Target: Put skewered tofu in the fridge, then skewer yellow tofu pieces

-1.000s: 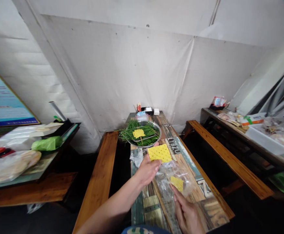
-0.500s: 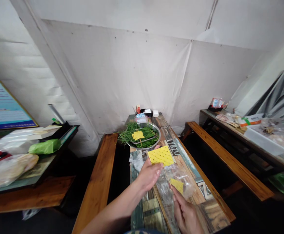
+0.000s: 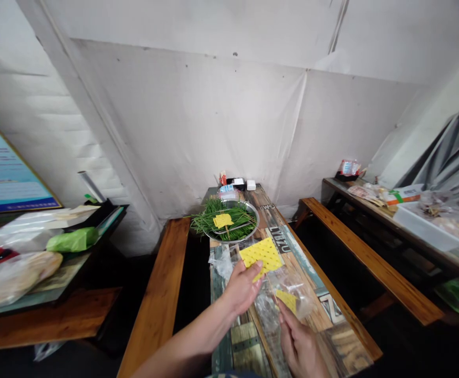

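Yellow dotted sheet [image 3: 261, 254] sits pinched at its near corner between the thumb and fingers of my left hand [image 3: 242, 287], lifted just above the painted plank table [image 3: 334, 336], while my right hand [image 3: 301, 347] grips the near end of the clear plastic bag [image 3: 288, 291], where a second yellow piece [image 3: 287, 300] shows through the film. To do this well I judge the bag should stay pinned against the table so the film does not drag along, and the sheet should be held flat and by its edge only, since a thin square like this will likely crease or tear if squeezed hard. Beyond the sheet, a steel bowl of green chives [image 3: 229, 219] carries another yellow square [image 3: 222, 220]. Writing on the table beside the sheet reads something like "LYBZU" [image 3: 280, 239], upside down to me; the blue poster [image 3: 4, 173] at the left is too blurred to read
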{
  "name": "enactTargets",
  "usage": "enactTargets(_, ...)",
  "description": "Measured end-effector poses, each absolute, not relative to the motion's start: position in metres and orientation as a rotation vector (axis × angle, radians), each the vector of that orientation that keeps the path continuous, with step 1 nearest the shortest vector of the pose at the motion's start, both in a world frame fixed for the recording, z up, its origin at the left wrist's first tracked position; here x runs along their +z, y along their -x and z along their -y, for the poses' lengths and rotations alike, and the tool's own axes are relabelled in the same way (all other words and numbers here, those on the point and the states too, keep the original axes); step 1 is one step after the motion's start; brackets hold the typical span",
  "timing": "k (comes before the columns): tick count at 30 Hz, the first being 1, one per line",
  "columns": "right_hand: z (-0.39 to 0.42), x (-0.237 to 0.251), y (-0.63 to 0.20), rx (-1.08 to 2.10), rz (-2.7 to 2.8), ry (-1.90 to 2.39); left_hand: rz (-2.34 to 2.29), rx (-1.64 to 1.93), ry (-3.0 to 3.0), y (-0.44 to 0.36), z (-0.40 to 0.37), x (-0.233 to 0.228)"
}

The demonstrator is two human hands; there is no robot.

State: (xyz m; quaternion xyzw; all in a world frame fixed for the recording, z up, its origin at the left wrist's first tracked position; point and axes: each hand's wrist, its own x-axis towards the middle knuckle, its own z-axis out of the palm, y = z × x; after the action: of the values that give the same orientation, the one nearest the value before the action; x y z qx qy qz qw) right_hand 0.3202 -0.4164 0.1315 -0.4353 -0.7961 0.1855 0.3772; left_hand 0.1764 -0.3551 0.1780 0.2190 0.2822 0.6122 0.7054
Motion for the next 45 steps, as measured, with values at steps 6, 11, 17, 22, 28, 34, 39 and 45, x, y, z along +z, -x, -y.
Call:
enactTargets(6, 0.412, 0.115, -0.319, 0.437, 1.976, 1.07, -0.636, 1.359, -0.408, -0.175, 0.356, 0.174)
enactTargets(11, 0.411, 0.114, -0.322, 0.433, 2.024, 1.037, -0.686, 1.366, -0.35, -0.171, 0.351, 0.179)
enactTargets(17, 0.411, 0.119, -0.323, 0.47, 2.073, 1.031, -0.776, 1.371, -0.4, -0.172, 0.351, 0.181)
enactTargets(22, 0.407, 0.119, -0.32, 0.472, 2.024, 1.01, -0.766, 1.35, -0.424, -0.175, 0.354, 0.181)
enactTargets(28, 0.404, 0.119, -0.319, 0.437, 1.982, 0.96, -0.704, 1.365, -0.375, -0.176, 0.357, 0.183)
enactTargets(34, 0.407, 0.127, -0.321, 0.493, 2.117, 1.039, -0.775, 1.384, -0.349, -0.174, 0.355, 0.178)
enactTargets(39, 0.41, 0.138, -0.323, 0.653, 2.166, 1.071, -0.748, 1.395, -0.324, -0.176, 0.355, 0.172)
enactTargets(45, 0.413, 0.142, -0.323, 0.717, 2.112, 1.116, -0.765, 1.383, -0.285, -0.176, 0.354, 0.171)
